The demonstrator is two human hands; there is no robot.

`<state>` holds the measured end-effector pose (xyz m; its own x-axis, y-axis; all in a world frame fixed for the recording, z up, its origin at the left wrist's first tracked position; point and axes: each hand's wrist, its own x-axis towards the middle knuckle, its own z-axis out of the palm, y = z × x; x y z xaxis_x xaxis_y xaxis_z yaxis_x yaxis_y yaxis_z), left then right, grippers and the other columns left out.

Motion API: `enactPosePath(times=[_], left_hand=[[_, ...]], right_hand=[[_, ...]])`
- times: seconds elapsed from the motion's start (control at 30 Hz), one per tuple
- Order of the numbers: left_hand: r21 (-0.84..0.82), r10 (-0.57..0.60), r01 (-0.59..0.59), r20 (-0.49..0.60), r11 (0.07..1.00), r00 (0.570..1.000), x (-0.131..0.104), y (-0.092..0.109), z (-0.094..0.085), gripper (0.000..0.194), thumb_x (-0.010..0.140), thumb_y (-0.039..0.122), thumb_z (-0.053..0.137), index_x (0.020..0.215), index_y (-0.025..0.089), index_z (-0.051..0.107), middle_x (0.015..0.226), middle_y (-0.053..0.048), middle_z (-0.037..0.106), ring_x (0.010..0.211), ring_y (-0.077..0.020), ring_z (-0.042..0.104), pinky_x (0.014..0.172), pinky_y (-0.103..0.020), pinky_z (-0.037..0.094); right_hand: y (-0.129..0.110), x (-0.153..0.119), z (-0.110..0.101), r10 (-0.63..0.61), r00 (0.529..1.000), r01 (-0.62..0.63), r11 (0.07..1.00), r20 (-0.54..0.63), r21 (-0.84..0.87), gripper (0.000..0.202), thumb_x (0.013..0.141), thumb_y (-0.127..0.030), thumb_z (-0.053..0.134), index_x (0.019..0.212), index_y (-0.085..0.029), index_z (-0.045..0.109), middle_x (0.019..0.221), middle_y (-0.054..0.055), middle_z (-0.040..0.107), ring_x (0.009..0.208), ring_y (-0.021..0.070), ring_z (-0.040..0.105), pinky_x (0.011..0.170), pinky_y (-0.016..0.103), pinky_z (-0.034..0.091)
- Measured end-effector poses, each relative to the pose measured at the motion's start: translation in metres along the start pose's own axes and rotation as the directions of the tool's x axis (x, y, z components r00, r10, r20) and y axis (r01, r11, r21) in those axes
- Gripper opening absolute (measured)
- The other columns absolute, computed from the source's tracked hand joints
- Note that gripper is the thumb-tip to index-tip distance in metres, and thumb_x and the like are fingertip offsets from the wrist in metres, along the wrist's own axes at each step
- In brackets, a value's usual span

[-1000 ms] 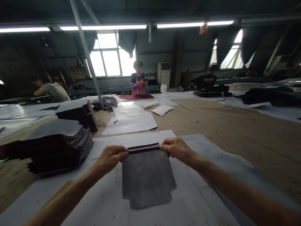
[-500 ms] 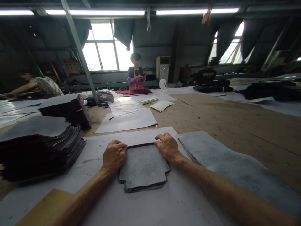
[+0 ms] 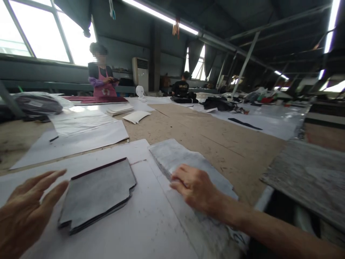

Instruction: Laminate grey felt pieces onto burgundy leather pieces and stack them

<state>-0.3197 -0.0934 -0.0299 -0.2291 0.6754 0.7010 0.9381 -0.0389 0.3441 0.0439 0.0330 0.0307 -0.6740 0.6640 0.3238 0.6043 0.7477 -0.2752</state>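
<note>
A small stack of grey fabric pieces (image 3: 101, 192) lies on white paper, with notched lower corners and a dark red strip along its far edge. My left hand (image 3: 32, 205) hovers just left of this stack, fingers spread and holding nothing. To the right lies a stack of longer grey fabric sheets (image 3: 185, 153). My right hand (image 3: 192, 187) reaches over that stack, its fingers curled and closed at the left edge of the sheets. The fingertips hide exactly how much fabric is between them.
White paper (image 3: 151, 216) covers the near table. Farther off are white card sheets (image 3: 136, 116), a small white fan (image 3: 140, 92) and dark red fabric (image 3: 99, 100). A person in a pink apron (image 3: 104, 81) stands behind the table. A grey board (image 3: 309, 176) juts in at right.
The view has swung right. Both hands have left the small notched stack; my left hand has opened beside it, and my right hand has moved over to the longer grey sheets.
</note>
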Motion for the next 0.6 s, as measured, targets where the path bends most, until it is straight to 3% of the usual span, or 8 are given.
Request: enactPosePath(times=[0.07, 0.13, 0.17, 0.23, 0.33, 0.43, 0.6], left_hand=[[0.055, -0.067, 0.063, 0.069, 0.997, 0.995, -0.013, 0.031, -0.001, 0.029, 0.079, 0.046, 0.043, 0.103, 0.037, 0.056, 0.11, 0.0, 0.058, 0.103, -0.0317, 0.054, 0.093, -0.059, 0.038], [0.083, -0.051, 0.039, 0.149, 0.996, 0.987, -0.024, 0.07, 0.003, 0.031, 0.081, 0.05, 0.041, 0.104, 0.036, 0.056, 0.107, 0.002, 0.059, 0.098, -0.028, 0.058, 0.088, -0.05, 0.047], [0.069, -0.003, -0.012, 0.211, 0.998, 0.978, -0.028, 0.09, 0.006, 0.028, 0.082, 0.048, 0.045, 0.104, 0.036, 0.056, 0.106, 0.003, 0.06, 0.095, -0.0241, 0.06, 0.083, -0.042, 0.052], [-0.071, 0.2, -0.188, 0.274, 0.98, 0.941, -0.032, 0.129, 0.016, 0.024, 0.084, 0.041, 0.047, 0.103, 0.03, 0.057, 0.102, 0.001, 0.061, 0.089, -0.019, 0.061, 0.074, -0.03, 0.054], [-0.24, 0.385, -0.325, 0.27, 0.915, 0.883, -0.032, 0.176, 0.033, 0.02, 0.087, 0.027, 0.046, 0.104, 0.023, 0.055, 0.098, -0.004, 0.062, 0.086, -0.0174, 0.06, 0.073, -0.03, 0.053], [-0.344, 0.44, -0.324, 0.349, 0.881, 0.828, -0.028, 0.209, 0.046, 0.023, 0.088, 0.02, 0.042, 0.108, 0.019, 0.052, 0.101, -0.007, 0.061, 0.088, -0.0193, 0.057, 0.073, -0.035, 0.051], [-0.396, 0.429, -0.239, 0.51, 0.887, 0.746, -0.022, 0.24, 0.061, 0.031, 0.089, 0.017, 0.037, 0.117, 0.02, 0.048, 0.112, -0.008, 0.057, 0.091, -0.0225, 0.052, 0.079, -0.042, 0.046]], right_hand=[[0.023, -0.035, -0.016, 0.06, 0.998, -0.061, 0.998, -0.009, -0.003, 0.001, 0.074, -0.018, 0.061, 0.074, -0.017, 0.061, 0.077, 0.002, 0.06, 0.073, 0.0153, 0.056, 0.066, 0.027, 0.042], [0.041, -0.058, -0.025, 0.102, 0.994, -0.102, 0.995, 0.029, 0.014, 0.016, 0.067, -0.019, 0.068, 0.081, -0.018, 0.062, 0.083, 0.003, 0.06, 0.078, 0.0175, 0.056, 0.069, 0.028, 0.042], [0.047, -0.065, -0.027, 0.113, 0.992, -0.115, 0.993, 0.059, 0.031, 0.023, 0.063, -0.019, 0.071, 0.084, -0.018, 0.062, 0.086, 0.003, 0.06, 0.082, 0.0185, 0.055, 0.072, 0.029, 0.042], [0.056, -0.072, -0.026, 0.119, 0.987, -0.128, 0.989, 0.11, 0.07, 0.026, 0.06, -0.019, 0.073, 0.084, -0.019, 0.062, 0.088, 0.002, 0.06, 0.087, 0.0192, 0.054, 0.076, 0.029, 0.041], [0.062, -0.07, -0.021, 0.1, 0.989, -0.114, 0.987, 0.112, 0.118, 0.014, 0.064, -0.016, 0.068, 0.075, -0.019, 0.06, 0.082, 0.001, 0.059, 0.086, 0.0174, 0.054, 0.076, 0.027, 0.04], [0.065, -0.066, -0.017, 0.071, 0.992, -0.087, 0.985, 0.108, 0.151, 0.001, 0.072, -0.019, 0.06, 0.071, -0.019, 0.059, 0.077, 0.002, 0.059, 0.081, 0.0164, 0.054, 0.075, 0.026, 0.04], [0.07, -0.061, -0.022, 0.065, 0.988, -0.094, 0.975, 0.143, 0.202, 0.023, 0.083, -0.029, 0.046, 0.068, -0.019, 0.059, 0.072, 0.002, 0.059, 0.074, 0.0152, 0.055, 0.07, 0.025, 0.04]])
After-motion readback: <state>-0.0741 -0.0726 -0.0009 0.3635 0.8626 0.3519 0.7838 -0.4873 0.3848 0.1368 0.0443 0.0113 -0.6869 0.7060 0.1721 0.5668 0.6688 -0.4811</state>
